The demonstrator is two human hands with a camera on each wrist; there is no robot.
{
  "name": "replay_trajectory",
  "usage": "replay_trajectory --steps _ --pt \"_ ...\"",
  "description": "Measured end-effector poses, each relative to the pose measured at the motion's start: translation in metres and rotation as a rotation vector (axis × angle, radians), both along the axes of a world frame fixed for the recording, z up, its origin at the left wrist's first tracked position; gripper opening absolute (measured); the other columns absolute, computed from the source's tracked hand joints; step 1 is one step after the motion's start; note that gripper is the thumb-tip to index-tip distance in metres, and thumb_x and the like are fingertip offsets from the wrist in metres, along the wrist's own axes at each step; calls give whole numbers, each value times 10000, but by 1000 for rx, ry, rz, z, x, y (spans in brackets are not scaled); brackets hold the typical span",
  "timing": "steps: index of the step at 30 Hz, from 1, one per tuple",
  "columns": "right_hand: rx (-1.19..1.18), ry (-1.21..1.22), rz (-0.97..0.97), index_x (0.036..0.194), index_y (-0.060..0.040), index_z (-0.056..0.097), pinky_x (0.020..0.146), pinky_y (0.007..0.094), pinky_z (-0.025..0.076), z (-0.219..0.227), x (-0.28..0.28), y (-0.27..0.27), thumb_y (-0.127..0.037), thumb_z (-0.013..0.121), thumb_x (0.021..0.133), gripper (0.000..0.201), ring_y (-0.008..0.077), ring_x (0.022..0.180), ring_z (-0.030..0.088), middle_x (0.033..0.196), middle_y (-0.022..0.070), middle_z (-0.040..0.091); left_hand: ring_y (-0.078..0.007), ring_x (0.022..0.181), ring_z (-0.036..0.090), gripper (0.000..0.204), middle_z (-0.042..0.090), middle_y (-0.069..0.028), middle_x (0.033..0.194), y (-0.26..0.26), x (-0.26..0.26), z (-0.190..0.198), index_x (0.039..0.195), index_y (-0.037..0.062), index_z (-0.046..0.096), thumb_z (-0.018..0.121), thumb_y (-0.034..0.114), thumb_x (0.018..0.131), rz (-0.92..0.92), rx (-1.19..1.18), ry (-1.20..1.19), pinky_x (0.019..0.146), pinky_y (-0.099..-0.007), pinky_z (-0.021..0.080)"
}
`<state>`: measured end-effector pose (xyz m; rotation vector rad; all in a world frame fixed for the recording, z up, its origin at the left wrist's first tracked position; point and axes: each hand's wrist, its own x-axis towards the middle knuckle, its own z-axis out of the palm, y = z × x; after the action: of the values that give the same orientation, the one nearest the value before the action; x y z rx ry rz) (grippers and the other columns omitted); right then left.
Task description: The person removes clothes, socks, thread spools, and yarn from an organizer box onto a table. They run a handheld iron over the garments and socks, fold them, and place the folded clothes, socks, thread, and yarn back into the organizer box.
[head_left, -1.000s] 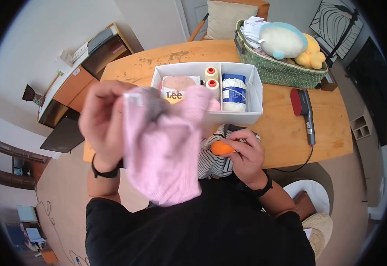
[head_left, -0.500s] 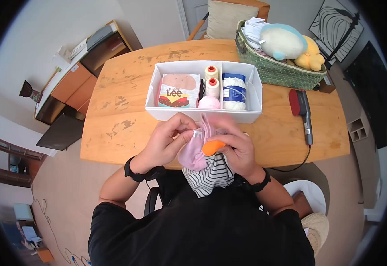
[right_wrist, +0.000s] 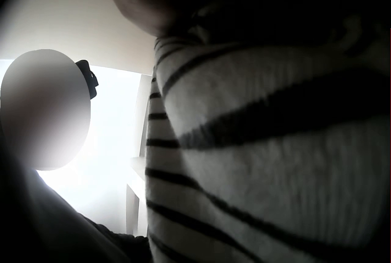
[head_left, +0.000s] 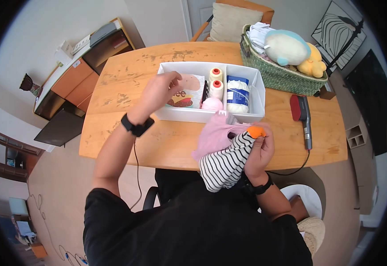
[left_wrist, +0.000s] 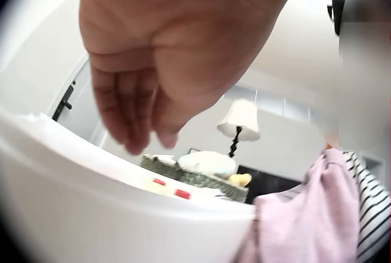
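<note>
My left hand [head_left: 160, 91] hovers over the left part of a white box [head_left: 189, 116], above a folded printed cloth [head_left: 193, 84] with "Lee" lettering. Its fingers hang loosely bent in the left wrist view, with nothing seen between them. Over the table's front edge, my right hand [head_left: 261, 153] grips a black-and-white striped cloth [head_left: 226, 165] together with a small smooth orange object [head_left: 256, 131], whose kind I cannot tell. A pink cloth garment [head_left: 212, 137] with a white tag [head_left: 222, 113] hangs beside the stripes, close to the box front. Striped fabric fills much of the right wrist view.
Inside the box stand two thread cones [head_left: 216, 88], a pink ball [head_left: 212, 104] and white yarn [head_left: 238, 97] with a blue band. A green basket [head_left: 282, 80] holds plush toys at the back right. A red-and-black corded brush [head_left: 306, 119] lies on the right.
My left hand first brought the pink garment down to the striped cloth, then let go and moved forward over the box. The right hand has shifted right with the cloths and the orange object.
</note>
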<state>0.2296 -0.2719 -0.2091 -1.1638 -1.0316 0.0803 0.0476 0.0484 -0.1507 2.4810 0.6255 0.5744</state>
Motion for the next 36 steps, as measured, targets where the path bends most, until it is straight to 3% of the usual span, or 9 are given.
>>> replay_trajectory --steps 1,4,11,17,22,25,29,30,36 --pt "2 -29 -28 1237 35 630 1090 374 502 -1 1 0 -250 495 1264 317 241 1151 645 1250 157 662 -283 966 813 332 832 -167 1055 15 4 -7 1185 -13 775 898 204 966 63 210 183 875 -410 639" --pt "11 -158 -17 1258 34 638 1086 392 513 -14 4 -1 -246 520 1254 303 271 1154 658 1261 177 663 -371 992 804 346 833 -178 1055 21 22 -16 1123 20 805 912 261 900 25 288 606 882 -476 633" --pt "-68 -124 -20 1267 47 680 1070 414 543 -20 2 -10 -255 579 1233 320 305 1168 692 1252 202 701 -381 990 788 182 824 -147 978 24 29 -41 968 65 824 885 224 903 78 382 511 846 -496 616" --pt "-57 -114 -6 1243 57 717 1058 405 561 -16 2 -2 -265 598 1228 344 301 1149 712 1221 196 722 -343 898 811 136 842 -138 935 16 16 -20 982 66 861 887 180 914 130 256 330 814 -458 621" --pt "-65 -154 7 1264 48 738 1009 414 594 -22 3 1 -161 667 1182 236 330 1129 739 1217 198 723 -216 731 829 70 854 -110 896 7 7 20 1005 34 871 856 93 968 180 82 132 690 -369 614" --pt "-53 -145 12 1252 47 752 1000 412 594 -23 2 2 -161 681 1174 234 331 1124 738 1215 196 717 -272 751 813 84 828 -124 834 6 1 43 966 62 866 865 136 926 183 206 -58 710 -401 619" --pt "-49 -131 9 1248 53 755 987 396 588 -24 1 2 -134 686 1164 216 323 1095 730 1206 185 702 -223 747 811 63 827 -113 868 -6 -7 82 970 23 852 849 86 969 200 132 -208 681 -360 600" --pt "-81 -159 4 1245 54 736 982 386 578 -25 2 1 -181 662 1186 254 305 1083 714 1207 184 687 -119 756 783 60 837 -57 874 -10 -11 93 1050 -30 846 838 25 1027 136 303 -258 695 -283 591" --pt "-111 -145 14 1237 57 721 945 365 558 -23 -1 -1 -225 633 1208 297 281 1044 686 1186 172 669 -109 854 749 60 806 -33 949 -35 -16 106 1071 -18 820 805 -49 1022 73 220 -798 769 -273 585"
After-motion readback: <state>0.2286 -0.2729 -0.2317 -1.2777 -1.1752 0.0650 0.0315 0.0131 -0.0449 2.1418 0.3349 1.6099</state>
